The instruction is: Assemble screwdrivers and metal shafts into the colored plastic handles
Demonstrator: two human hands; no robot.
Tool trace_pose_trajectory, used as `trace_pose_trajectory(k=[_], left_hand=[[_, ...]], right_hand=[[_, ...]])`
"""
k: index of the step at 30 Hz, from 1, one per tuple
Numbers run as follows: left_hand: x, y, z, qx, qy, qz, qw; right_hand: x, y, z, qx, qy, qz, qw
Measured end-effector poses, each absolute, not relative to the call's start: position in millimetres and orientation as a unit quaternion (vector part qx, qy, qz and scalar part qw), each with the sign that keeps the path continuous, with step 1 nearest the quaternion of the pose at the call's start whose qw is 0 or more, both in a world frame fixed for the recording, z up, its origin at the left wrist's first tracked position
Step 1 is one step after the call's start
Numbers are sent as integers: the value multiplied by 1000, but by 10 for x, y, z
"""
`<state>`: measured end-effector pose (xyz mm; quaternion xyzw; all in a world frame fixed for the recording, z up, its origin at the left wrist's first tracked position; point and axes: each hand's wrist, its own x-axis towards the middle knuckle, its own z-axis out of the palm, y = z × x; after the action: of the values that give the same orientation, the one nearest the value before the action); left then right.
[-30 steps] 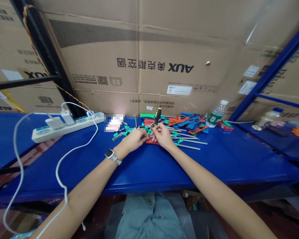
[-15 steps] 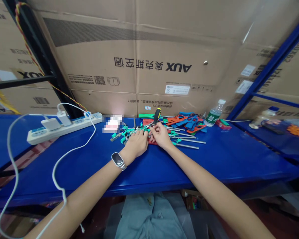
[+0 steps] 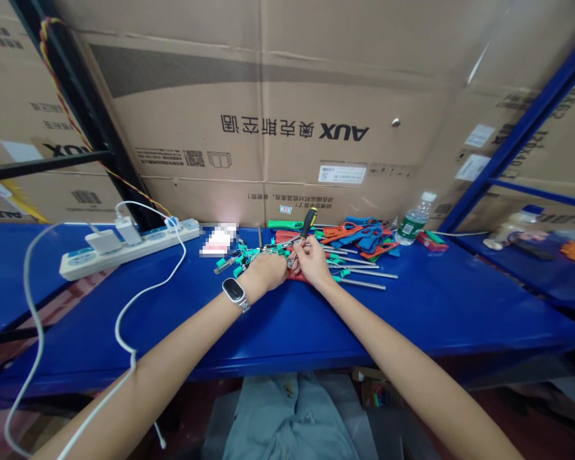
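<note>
A screwdriver (image 3: 309, 222) with a yellow and black handle leans up out of my right hand (image 3: 312, 263), whose fingers are closed around its lower part. Right beside it, my left hand (image 3: 267, 271), with a watch on the wrist, is curled over a pile of parts. What its fingers grip is hidden beneath them. A red plastic piece (image 3: 299, 276) shows under both hands. Around them lie thin metal tubes (image 3: 363, 283) with green ends and wires. Behind to the right is a heap of orange and blue plastic handles (image 3: 371, 236), with a green handle (image 3: 286, 225) at the back.
On the blue table (image 3: 287, 332), a white power strip (image 3: 137, 246) with chargers stands left, its white cable crossing my left forearm. A water bottle (image 3: 414, 220) and a small red box (image 3: 431, 241) stand right. A large cardboard box (image 3: 287, 83) walls the back.
My left hand has turned slightly, its fingers now tucked further out of sight. The right hand still has the screwdriver, tilted a little more to the right. The view has shifted slightly.
</note>
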<state>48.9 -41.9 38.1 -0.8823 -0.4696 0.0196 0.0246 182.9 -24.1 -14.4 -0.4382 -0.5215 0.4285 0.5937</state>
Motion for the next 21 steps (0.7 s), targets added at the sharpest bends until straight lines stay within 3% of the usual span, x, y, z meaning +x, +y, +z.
trace_pose_trajectory(k=[11,21], left_hand=[[436,-412,306,-890,-451,-18,65],[395,-158,139,-898,-419,-126,-41]], right_hand=[[1819,-216,-222,-440,-511,408,615],[1799,-239,-189,-448,-510,411,609]])
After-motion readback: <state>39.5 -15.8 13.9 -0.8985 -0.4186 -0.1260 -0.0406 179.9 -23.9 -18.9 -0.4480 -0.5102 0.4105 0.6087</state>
